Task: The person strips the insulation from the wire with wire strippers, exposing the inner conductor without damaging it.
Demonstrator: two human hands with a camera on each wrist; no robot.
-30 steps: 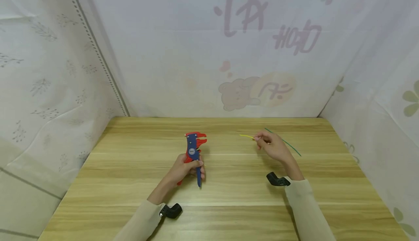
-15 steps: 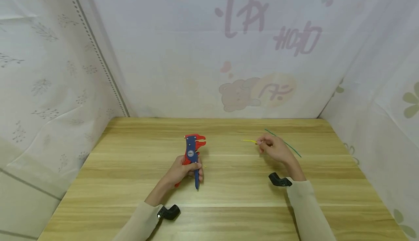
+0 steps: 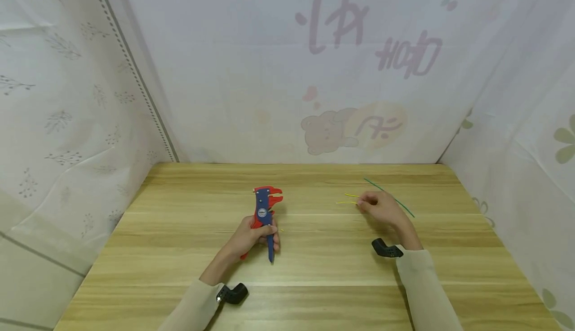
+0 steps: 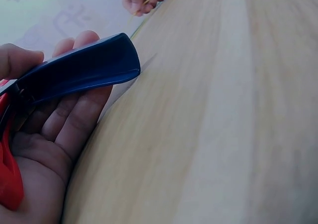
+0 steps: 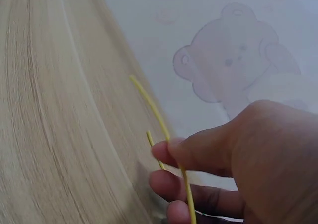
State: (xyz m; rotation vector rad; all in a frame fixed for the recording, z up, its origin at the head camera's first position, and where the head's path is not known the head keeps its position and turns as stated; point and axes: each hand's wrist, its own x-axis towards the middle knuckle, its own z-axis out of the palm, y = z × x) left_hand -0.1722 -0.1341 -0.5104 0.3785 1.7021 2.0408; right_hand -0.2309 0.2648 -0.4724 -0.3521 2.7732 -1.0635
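My left hand (image 3: pixel 244 236) grips a wire stripper (image 3: pixel 262 208) with blue and red parts, its red jaws spread and pointing right. In the left wrist view my thumb lies along the top of the blue handle (image 4: pixel 94 67), with fingers beneath it. On the right side of the table, my right hand (image 3: pixel 382 208) pinches a yellow wire (image 5: pixel 156 110) between thumb and index finger; its tail runs down past the other fingers. A second, shorter stretch of yellow wire (image 5: pixel 153 144) shows behind the fingertips, partly hidden by them.
A green wire (image 3: pixel 404 207) lies slantwise on the wooden table (image 3: pixel 188 201), behind my right hand. Beside my left fingers is a tiny yellow bit (image 3: pixel 282 229). Patterned cloth (image 3: pixel 242 71) hangs behind the table and at both sides.
My right hand has drawn slightly toward me and to the right with the yellow wire. Two yellow ends now show apart. My left hand has barely shifted, still holding the wire stripper.
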